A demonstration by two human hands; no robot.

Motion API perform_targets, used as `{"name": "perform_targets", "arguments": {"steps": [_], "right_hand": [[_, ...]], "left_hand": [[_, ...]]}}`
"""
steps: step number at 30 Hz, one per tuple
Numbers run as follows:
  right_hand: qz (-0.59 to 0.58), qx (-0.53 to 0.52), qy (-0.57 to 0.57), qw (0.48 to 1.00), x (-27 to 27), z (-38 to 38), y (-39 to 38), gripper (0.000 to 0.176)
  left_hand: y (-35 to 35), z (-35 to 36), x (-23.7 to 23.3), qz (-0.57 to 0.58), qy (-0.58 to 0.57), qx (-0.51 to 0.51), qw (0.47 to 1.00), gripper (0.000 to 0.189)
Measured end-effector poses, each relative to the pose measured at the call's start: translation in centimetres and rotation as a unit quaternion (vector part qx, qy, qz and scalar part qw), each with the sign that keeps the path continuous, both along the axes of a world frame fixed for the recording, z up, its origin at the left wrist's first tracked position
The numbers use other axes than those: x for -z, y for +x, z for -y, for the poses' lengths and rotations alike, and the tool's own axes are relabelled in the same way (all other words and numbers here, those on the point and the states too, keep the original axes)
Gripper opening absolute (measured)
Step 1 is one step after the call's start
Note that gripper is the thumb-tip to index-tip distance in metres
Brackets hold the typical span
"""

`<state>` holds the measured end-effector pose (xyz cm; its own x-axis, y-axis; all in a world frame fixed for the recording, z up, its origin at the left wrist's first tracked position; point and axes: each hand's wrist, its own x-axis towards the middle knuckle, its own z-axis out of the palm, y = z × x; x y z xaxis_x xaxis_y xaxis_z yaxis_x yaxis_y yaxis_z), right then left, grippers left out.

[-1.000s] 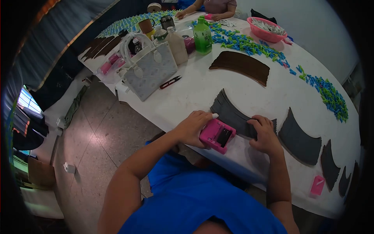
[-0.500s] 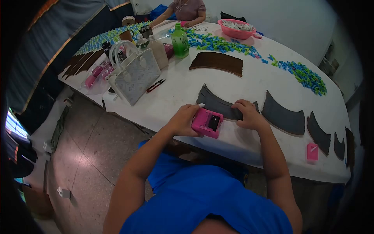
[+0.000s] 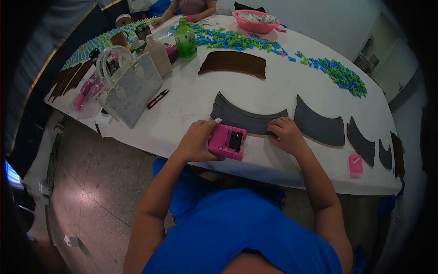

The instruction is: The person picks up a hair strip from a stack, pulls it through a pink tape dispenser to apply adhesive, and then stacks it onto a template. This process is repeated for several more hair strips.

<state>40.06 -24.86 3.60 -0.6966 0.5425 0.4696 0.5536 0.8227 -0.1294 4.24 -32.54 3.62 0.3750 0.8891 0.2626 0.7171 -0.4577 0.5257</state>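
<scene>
In the head view my left hand [image 3: 196, 140] is closed around the side of a pink plastic case [image 3: 221, 148] with a black block set in its top. The case is at the table's near edge, just in front of a dark grey curved sheet [image 3: 244, 117]. Curled fingers of my right hand [image 3: 287, 134] are at that sheet's right end, apparently pinching its lower edge; the fingertips are partly hidden. Right of this hand lies a second dark grey curved sheet [image 3: 319, 122].
A brown curved sheet [image 3: 232, 64] lies farther back. Handbag [image 3: 130, 91], red-handled snips [image 3: 158, 99] and green bottle [image 3: 185, 41] stand or lie leftward. Blue and green clips [image 3: 342, 75] form a pile; a pink basin [image 3: 255, 25] and a person [image 3: 196, 7] are at the back.
The whole view has shifted, moving the table's contents left and up in the picture. My right hand is now nearer the grey sheet's right end. My left hand still holds the pink case.
</scene>
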Motion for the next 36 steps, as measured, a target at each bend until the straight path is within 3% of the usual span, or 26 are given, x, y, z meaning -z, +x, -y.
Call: {"name": "perform_targets", "arguments": {"steps": [9, 17, 20, 23, 25, 26, 28, 29, 31, 34, 36], "right_hand": [[0.021, -0.042, 0.109, 0.993, 0.0, -0.3, 0.2, 0.014], [0.029, -0.032, 0.044, 0.998, -1.1, 0.0, 0.0, 0.013], [-0.005, -0.011, 0.012, 1.0, -1.7, 0.4, -0.5, 0.011], [-0.03, 0.016, -0.018, 0.999, -2.5, 0.9, -1.1, 0.01], [-0.035, 0.027, -0.042, 0.998, -3.5, 1.3, -2.1, 0.01], [-0.036, 0.027, -0.044, 0.998, -4.1, 1.5, -2.8, 0.01], [-0.038, 0.024, -0.048, 0.998, -5.0, 1.9, -4.6, 0.01], [-0.043, 0.012, -0.038, 0.998, -5.5, 2.0, -5.7, 0.01], [-0.047, -0.003, -0.029, 0.998, -6.4, 2.5, -7.5, 0.011], [-0.089, -0.03, -0.024, 0.995, -7.4, 3.0, -9.3, 0.011], [-0.109, -0.035, -0.022, 0.993, -7.4, 3.2, -9.7, 0.011]], "left_hand": [[-0.1, -0.3, 0.6, -0.001, 0.035, 0.003, 0.999, 0.107], [-0.5, -0.3, 0.5, -0.025, 0.015, 0.019, 0.999, 0.113], [-0.8, -0.4, 1.4, -0.033, 0.075, 0.021, 0.996, 0.118], [-1.0, -0.6, 1.8, 0.071, 0.037, 0.03, 0.996, 0.114], [-1.2, -0.9, 1.5, 0.14, 0.077, 0.006, 0.987, 0.093], [-1.0, -1.2, 0.6, 0.139, 0.074, 0.004, 0.988, 0.093], [-0.1, -1.8, -1.6, 0.019, 0.212, -0.013, 0.977, 0.071], [0.7, -1.7, -3.1, 0.018, 0.21, -0.014, 0.977, 0.071], [2.4, -1.6, -5.8, 0.007, 0.27, 0.007, 0.963, 0.04], [2.6, -2.7, -6.6, -0.028, 0.214, 0.078, 0.973, 0.023], [2.3, -2.7, -6.9, -0.045, 0.19, 0.068, 0.978, 0.017]]}}
